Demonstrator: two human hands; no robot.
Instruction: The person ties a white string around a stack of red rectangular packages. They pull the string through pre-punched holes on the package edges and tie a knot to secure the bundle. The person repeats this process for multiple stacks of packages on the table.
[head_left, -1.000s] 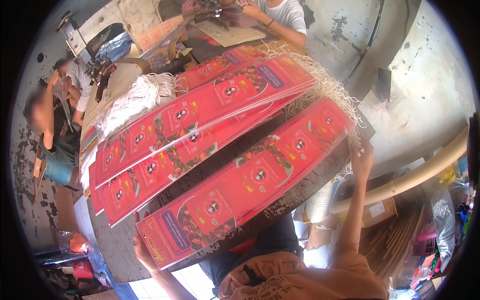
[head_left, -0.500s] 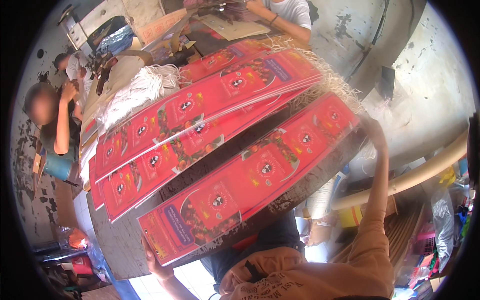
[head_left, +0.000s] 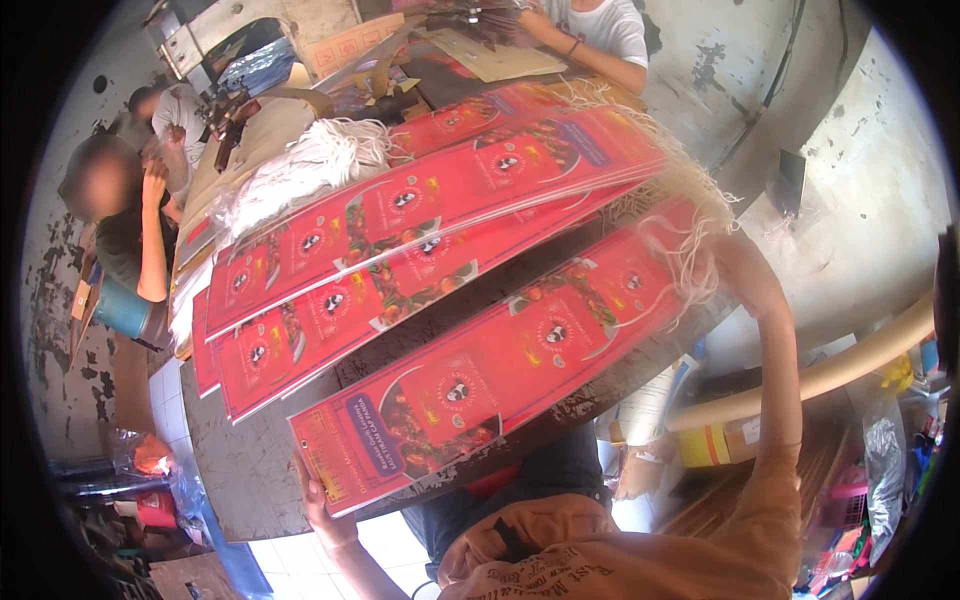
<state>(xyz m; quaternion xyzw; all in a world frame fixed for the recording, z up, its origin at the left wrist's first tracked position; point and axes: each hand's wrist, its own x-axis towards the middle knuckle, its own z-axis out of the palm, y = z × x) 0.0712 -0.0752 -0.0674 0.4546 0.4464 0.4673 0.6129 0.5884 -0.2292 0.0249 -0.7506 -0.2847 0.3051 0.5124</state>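
Bright daylight, colours washed toward the upper right; glossy red sheets (head_left: 470, 360) show mild glare. Heavy fisheye bending and black vignette at rim. Motion blur around right hand (head_left: 735, 270)

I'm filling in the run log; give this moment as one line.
left hand: grips near end of long red printed sheet | right hand: grips far stringed end | sheet: over dark table
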